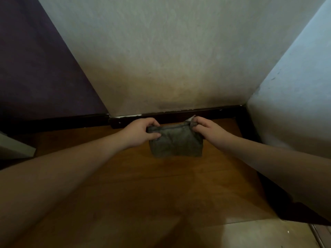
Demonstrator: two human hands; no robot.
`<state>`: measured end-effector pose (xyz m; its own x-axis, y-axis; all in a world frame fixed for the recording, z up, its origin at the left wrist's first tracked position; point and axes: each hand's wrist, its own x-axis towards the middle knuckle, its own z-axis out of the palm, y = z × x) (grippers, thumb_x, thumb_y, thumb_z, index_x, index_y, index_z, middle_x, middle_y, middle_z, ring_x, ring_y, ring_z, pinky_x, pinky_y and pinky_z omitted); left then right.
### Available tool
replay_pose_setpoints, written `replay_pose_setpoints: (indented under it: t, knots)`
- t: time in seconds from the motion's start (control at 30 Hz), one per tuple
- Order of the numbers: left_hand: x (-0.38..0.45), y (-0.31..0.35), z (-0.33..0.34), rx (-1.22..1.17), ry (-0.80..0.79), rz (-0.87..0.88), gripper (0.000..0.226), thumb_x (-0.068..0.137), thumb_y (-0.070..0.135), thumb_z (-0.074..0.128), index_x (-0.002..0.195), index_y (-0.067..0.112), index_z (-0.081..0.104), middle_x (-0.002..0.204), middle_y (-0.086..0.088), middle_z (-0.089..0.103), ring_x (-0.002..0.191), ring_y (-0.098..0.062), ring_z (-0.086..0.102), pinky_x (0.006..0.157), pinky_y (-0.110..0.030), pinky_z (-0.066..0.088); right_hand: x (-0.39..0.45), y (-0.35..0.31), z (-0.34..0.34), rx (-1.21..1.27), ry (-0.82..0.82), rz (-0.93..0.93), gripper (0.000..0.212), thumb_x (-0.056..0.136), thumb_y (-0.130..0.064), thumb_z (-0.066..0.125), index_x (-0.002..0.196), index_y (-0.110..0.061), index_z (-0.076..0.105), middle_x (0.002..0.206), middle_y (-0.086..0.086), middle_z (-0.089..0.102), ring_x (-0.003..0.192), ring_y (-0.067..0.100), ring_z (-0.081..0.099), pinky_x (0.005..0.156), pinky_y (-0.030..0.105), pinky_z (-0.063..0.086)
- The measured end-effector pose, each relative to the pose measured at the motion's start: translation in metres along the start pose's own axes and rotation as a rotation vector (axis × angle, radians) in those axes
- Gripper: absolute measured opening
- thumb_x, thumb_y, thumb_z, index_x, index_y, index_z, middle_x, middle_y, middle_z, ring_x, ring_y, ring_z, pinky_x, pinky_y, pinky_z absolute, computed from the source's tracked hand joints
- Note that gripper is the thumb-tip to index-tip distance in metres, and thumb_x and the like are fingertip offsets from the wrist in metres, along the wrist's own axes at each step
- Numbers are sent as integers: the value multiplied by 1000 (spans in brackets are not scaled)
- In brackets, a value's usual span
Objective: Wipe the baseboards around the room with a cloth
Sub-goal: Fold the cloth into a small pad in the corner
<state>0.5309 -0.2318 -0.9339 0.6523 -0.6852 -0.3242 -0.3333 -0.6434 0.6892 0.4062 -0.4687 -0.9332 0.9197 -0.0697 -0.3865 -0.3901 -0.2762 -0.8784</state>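
Grey-green cloth [176, 142] hangs folded, just before the dark baseboard [197, 113] — above wooden floor.

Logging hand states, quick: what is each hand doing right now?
Left hand: closed on the left top corner of the grey cloth.
Right hand: closed on its right top corner.

Head camera looks steeply down, close, into a floor corner [240, 120].

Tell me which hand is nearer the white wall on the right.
Right. The right hand grips the cloth's end toward that wall; the left hand grips the far end.
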Motion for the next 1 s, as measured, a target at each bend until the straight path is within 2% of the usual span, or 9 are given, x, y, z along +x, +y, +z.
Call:
replay_pose_setpoints:
  t: [0.1,0.17,0.23,0.33,0.4,0.53,0.67,0.8,1.0]
  knots:
    - [0,1,4,15,101,59,14,93,28,68,105,26,61,100,10,59,88,-5,56,69,-18,43,4,10,-2,-206,49,-53,26,94,-36,62,118,-27,58,112,-11,62,103,6,61,78,21,57]
    - [0,1,10,-2,166,83,12,94,26,68,103,25,61,101,9,59,89,-5,56,70,-15,42,4,12,0,-306,107,-125,25,90,-30,69,113,-28,59,107,-15,60,99,4,60,72,14,54]
    - [-3,-1,21,71,203,110,13,92,21,71,98,25,61,99,9,59,89,-5,56,75,-16,43,2,20,3,-465,159,-188,25,89,-23,70,111,-29,60,107,-15,56,98,4,55,79,12,49]
    - [-10,-16,52,254,115,98,19,87,14,74,100,24,63,108,4,62,103,-14,60,90,-26,47,-5,43,10,-716,82,-199,32,88,-12,72,117,-24,64,115,-6,57,107,12,56,96,25,46]
    - [-19,-31,77,324,-36,26,24,90,15,71,112,21,63,119,1,62,112,-17,59,99,-30,47,-11,64,20,-803,-39,-124,33,89,-12,71,120,-21,65,120,-1,61,112,17,57,97,27,44]
    - [-31,-56,114,355,-257,-24,34,92,18,69,125,20,58,126,-2,63,114,-18,61,98,-33,49,-24,108,40,-680,-178,84,25,92,-14,68,117,-17,66,116,1,67,109,18,62,86,21,43]
    - [-29,-59,119,409,-350,24,24,95,23,65,118,17,63,118,-2,65,109,-19,61,84,-25,43,-28,131,48,-619,-227,144,20,93,-16,66,113,-20,62,104,-7,60,101,13,60,74,13,41]
    - [-21,-59,112,271,-269,-20,17,97,27,62,113,22,57,110,2,61,104,-18,60,79,-22,39,-17,132,40,-465,-126,126,12,94,-24,65,101,-29,56,106,-6,62,102,16,61,81,23,45]
    - [1,-55,103,150,-45,-223,23,98,33,60,119,24,56,106,7,54,90,-8,53,69,-18,42,7,120,36,-386,53,116,23,97,-26,61,118,-17,60,108,-2,62,96,15,60,70,18,43]
